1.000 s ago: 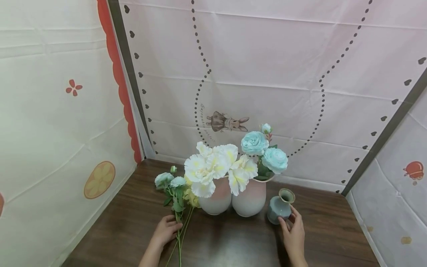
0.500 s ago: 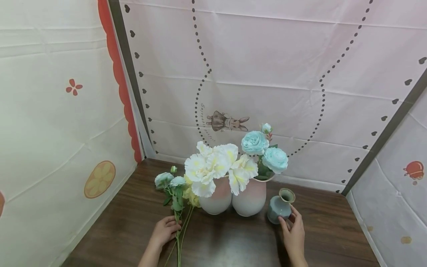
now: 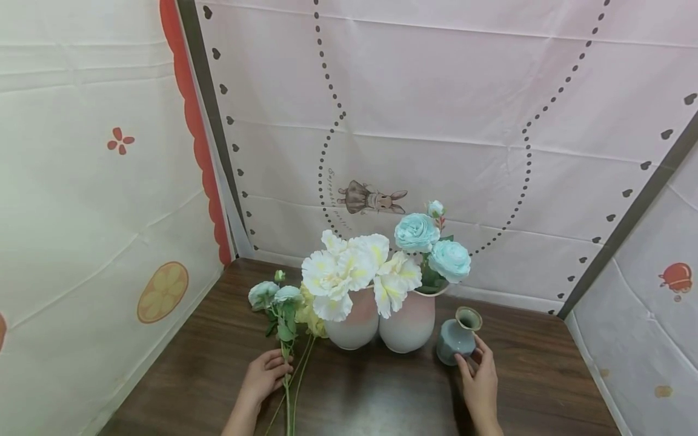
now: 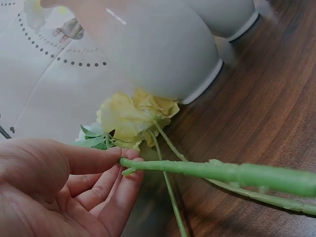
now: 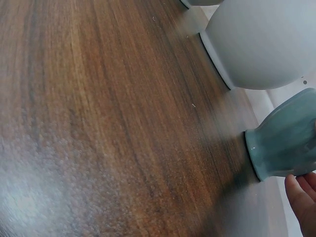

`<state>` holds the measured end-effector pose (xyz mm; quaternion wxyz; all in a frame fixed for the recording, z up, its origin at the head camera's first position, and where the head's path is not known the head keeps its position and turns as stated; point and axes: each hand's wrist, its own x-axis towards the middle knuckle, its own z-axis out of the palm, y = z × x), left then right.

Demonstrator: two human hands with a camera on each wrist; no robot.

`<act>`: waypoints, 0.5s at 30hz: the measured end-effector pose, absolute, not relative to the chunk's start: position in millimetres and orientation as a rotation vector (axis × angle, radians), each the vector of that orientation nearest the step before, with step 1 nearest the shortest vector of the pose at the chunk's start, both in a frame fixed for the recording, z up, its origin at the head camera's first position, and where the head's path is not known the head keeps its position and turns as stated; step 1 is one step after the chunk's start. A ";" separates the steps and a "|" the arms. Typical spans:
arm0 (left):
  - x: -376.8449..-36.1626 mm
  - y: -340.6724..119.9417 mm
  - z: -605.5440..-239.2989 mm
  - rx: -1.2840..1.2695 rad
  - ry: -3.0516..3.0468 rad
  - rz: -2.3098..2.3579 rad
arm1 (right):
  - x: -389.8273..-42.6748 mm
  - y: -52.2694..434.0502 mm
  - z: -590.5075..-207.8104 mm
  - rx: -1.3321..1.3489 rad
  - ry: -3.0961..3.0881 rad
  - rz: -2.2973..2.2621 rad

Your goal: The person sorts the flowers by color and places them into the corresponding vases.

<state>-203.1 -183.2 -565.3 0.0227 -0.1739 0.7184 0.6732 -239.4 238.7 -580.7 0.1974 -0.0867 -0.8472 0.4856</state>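
Observation:
My left hand (image 3: 280, 367) pinches the green stem (image 4: 222, 173) of a pale teal flower sprig (image 3: 272, 295) between thumb and fingers (image 4: 116, 154), holding the stem just above the wood. A yellow flower (image 4: 133, 116) lies under it, beside the left pink-and-white vase (image 3: 354, 327). My right hand (image 3: 472, 358) is curled around a small blue-green vase (image 3: 457, 338) that stands upright and holds nothing. In the right wrist view only a fingertip (image 5: 301, 200) shows, next to the base of the small vase (image 5: 286, 143).
Two round pink-and-white vases stand side by side on the dark wooden table (image 3: 382, 399); the left holds white flowers (image 3: 349, 269), the right vase (image 3: 410, 324) teal roses (image 3: 431, 245). Printed fabric walls (image 3: 436, 121) close in the back and both sides.
My left hand has closed on the teal sprig's stem and shifted it slightly left and up off the table. The right hand and small vase have not moved.

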 end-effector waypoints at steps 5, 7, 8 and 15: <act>-200.6 -185.1 -560.0 -0.527 2.230 2.118 | -239.3 238.5 -580.5 -0.251 -2.374 1.367; -199.6 -185.9 -556.9 -0.528 2.223 2.139 | -239.0 238.2 -580.4 -0.255 -2.376 1.363; -199.1 -186.2 -555.2 -0.529 2.216 2.153 | -239.0 238.1 -580.4 -0.259 -2.378 1.360; -197.0 -188.9 -543.0 -0.492 2.240 2.200 | -238.1 237.0 -580.5 -0.239 -2.358 1.361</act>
